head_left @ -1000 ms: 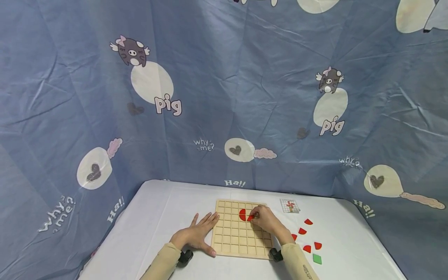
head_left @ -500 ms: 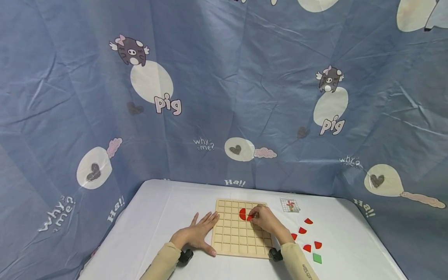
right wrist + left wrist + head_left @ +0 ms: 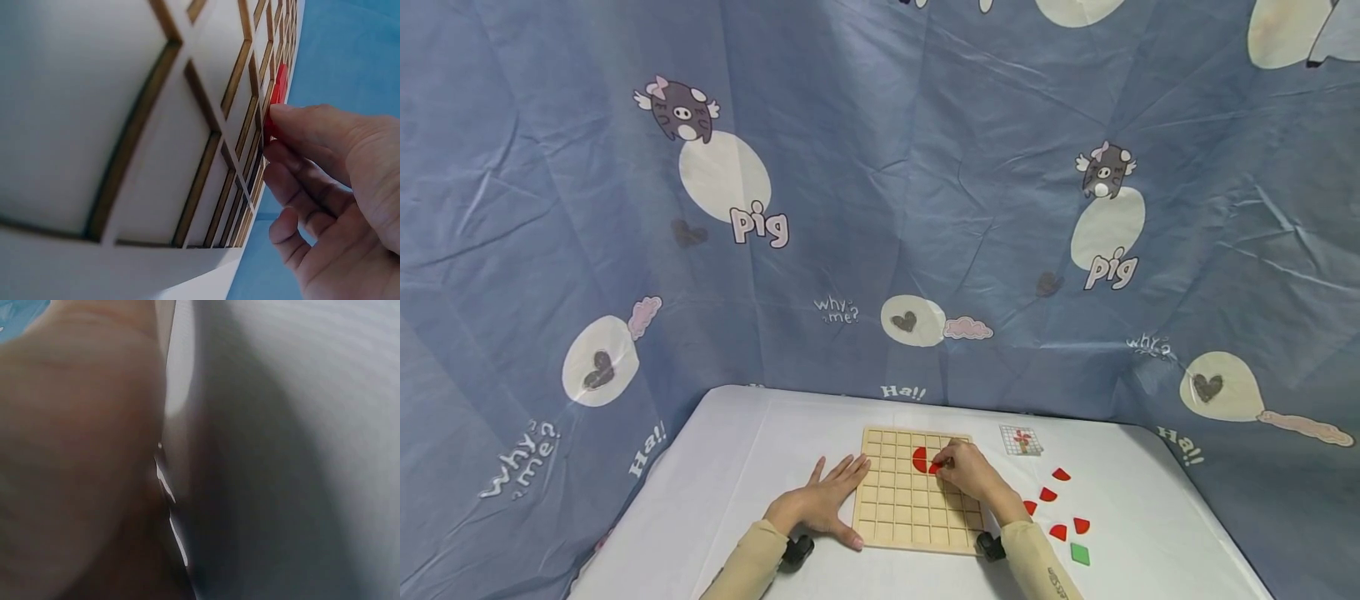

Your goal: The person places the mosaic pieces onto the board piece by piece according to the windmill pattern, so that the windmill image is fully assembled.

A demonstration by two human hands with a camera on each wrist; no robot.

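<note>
A light wooden grid board lies on the white table. My left hand rests with spread fingers at the board's left side, its fingertips on the edge. Over the upper right part of the grid, my right hand pinches a red quarter-circle piece between thumb and fingers; the hand covers part of it. Just left of that piece, two red pieces form a half circle in the squares. The right wrist view shows the thumb on the red piece low at the board. A blurred left hand fills much of the left wrist view.
Right of the board lie several loose red quarter-circle pieces and a green square piece. A gridded picture card with a red and green design lies beyond them. Patterned blue cloth hangs behind the white table.
The right fingertips and the pinched red piece have shifted very slightly left. My left hand and the loose pieces have stayed in place.
</note>
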